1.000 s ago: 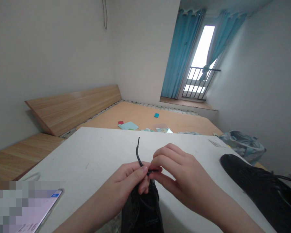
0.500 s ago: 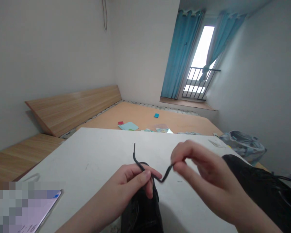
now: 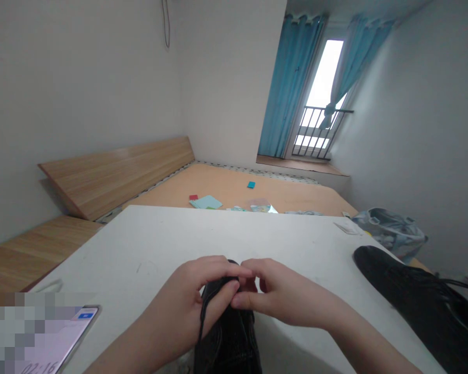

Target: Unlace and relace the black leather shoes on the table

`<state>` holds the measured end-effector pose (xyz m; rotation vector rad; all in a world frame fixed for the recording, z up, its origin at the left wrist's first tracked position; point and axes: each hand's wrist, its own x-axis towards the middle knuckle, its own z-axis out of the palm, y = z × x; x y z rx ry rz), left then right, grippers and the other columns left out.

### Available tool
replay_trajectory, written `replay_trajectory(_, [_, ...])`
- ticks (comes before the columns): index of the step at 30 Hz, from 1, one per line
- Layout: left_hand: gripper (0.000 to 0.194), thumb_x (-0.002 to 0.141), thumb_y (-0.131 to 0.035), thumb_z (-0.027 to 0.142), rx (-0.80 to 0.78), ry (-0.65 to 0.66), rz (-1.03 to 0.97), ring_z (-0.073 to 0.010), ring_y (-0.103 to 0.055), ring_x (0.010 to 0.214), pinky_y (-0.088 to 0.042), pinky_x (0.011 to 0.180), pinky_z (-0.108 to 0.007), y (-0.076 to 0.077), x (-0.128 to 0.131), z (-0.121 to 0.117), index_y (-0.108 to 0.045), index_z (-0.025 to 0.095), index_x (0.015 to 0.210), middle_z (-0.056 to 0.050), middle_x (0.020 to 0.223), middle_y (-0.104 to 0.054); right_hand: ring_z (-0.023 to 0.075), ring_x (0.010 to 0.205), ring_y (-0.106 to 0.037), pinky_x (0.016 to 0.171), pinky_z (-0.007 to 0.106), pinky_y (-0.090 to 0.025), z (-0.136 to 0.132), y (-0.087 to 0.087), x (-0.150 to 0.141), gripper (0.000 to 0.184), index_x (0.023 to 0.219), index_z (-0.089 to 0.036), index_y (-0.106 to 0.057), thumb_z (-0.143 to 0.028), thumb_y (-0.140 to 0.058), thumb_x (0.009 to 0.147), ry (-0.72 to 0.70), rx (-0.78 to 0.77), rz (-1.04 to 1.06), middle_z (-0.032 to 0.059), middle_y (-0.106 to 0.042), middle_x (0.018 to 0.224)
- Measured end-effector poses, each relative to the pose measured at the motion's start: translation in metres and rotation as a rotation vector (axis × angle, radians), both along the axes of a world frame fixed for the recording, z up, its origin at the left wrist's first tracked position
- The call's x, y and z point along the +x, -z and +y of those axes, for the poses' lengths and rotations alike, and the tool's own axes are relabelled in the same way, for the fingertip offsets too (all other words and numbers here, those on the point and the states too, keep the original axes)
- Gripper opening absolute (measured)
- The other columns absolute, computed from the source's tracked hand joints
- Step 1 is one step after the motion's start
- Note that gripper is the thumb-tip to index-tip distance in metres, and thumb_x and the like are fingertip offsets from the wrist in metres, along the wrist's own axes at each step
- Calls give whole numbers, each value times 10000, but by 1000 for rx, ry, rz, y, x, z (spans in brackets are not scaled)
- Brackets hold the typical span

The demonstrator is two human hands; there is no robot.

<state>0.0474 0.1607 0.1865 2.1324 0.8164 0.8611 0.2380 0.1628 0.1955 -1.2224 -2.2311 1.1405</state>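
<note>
Black shoe (image 3: 236,345) is at the near edge of view, roughly mid-width, on the white tabletop (image 3: 140,239), toe end pointing away or not, can't tell (the hands cover much of it). Both hands are on or right over its far end.

Left hand (image 3: 183,301) comes in from the left, wrapped over the shoe's left side. Its index finger reaches across to the right hand, thumb angled up just below it. A black lace (image 3: 203,317) hangs down along the back of that thumb's base. Right hand (image 3: 284,296) comes in from the right, fingers curled, index and thumb tips meeting the left's fingertips above the shoe. Whatever sits between the tips is hidden, so can't tell what either hand pinches, if anything.

Second black shoe (image 3: 417,306) lies at the right, laces on top, well apart from the first. Phone (image 3: 72,337) at lower left, screen lit (part of it pixelated). Small flat packet (image 3: 348,227) near the tabletop's far right corner.

Beyond the tabletop: bed (image 3: 167,182) with an orange surface, carrying a red piece (image 3: 193,197), a pale blue sheet (image 3: 207,201) and a small blue square (image 3: 251,185). Wooden board (image 3: 125,166) runs along its left side. Patterned bag (image 3: 393,234), open-topped, right of the tabletop. Blue curtains (image 3: 290,88) flank the barred window (image 3: 325,78).
</note>
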Motion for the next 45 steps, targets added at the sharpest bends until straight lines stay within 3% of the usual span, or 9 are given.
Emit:
replay_trajectory(9, [305, 939, -439, 180, 381, -70, 218, -179, -559, 847, -430, 740, -284, 4, -13, 11, -624, 226, 1177, -45, 894, -642, 115, 666, -437, 663, 251, -334, 6, 11, -13, 160, 669, -164, -570, -133, -493, 806, 69, -232, 361, -35, -491, 656])
replay_trajectory(13, [308, 945, -442, 178, 529, -140, 252, -181, -553, 833, -420, 724, -286, 6, -15, 11, -594, 206, 1211, -53, 889, -632, 107, 631, -402, 613, 241, -303, 8, 11, -11, 222, 713, -143, -589, -336, -596, 822, 133, -476, 627, -18, -496, 681])
replay_trajectory(18, [296, 943, -473, 179, 690, -129, 233, -162, -543, 736, -393, 652, -263, 1, -15, 4, -577, 178, 1220, -36, 803, -632, 122, 660, -461, 652, 255, -358, 1, 6, -13, 352, 744, -150, -596, -487, -583, 844, 182, -371, 628, 10, -558, 734])
replay_trajectory(24, [353, 926, -509, 269, 333, -47, 276, -132, -575, 751, -414, 670, -208, -12, -25, -2, -539, 325, 1273, 22, 854, -665, 136, 736, -494, 710, 260, -396, -6, -28, 12, 239, 716, -187, -548, -278, -470, 923, 30, 82, 158, -11, -533, 733])
replay_trajectory(27, [258, 889, -538, 320, 44, -33, 407, -129, -594, 734, -415, 653, -195, -16, -37, -1, -648, 353, 1121, 38, 862, -682, 116, 623, -460, 601, 236, -376, -7, -36, 39, 211, 642, -190, -517, -192, -532, 852, -86, 103, -152, -34, -495, 637])
replay_trajectory(32, [197, 826, -563, 298, -239, -41, 622, -146, -569, 622, -351, 556, -218, -10, -57, 6, -702, 308, 966, 40, 688, -644, 118, 454, -434, 441, 245, -274, -10, -19, 65, 116, 617, -194, -647, -198, -631, 732, 112, 83, -592, -6, -560, 530])
replay_trajectory(35, [211, 773, -630, 308, -223, -74, 593, -189, -594, 837, -402, 720, -247, -7, -57, 7, -676, 302, 979, 20, 931, -673, 208, 685, -602, 577, 296, -412, -13, -13, 57, 153, 893, -205, -699, -270, -670, 757, 170, 215, -557, 66, -684, 818])
replay_trajectory(38, [208, 755, -671, 357, -180, -31, 521, -208, -536, 1004, -389, 860, -275, -7, -46, 5, -645, 293, 951, 19, 1064, -626, 224, 947, -595, 800, 334, -454, -17, -18, 38, 249, 1079, -235, -619, -276, -642, 834, 34, 258, -337, 65, -633, 1065])
replay_trajectory(45, [67, 817, -569, 266, -203, 60, 517, -178, -539, 874, -392, 778, -260, -7, -23, -1, -625, 228, 815, 8, 916, -639, 167, 857, -566, 723, 268, -432, -18, -20, 13, 144, 921, -201, -593, -108, -637, 821, -118, 138, -265, 15, -617, 936])
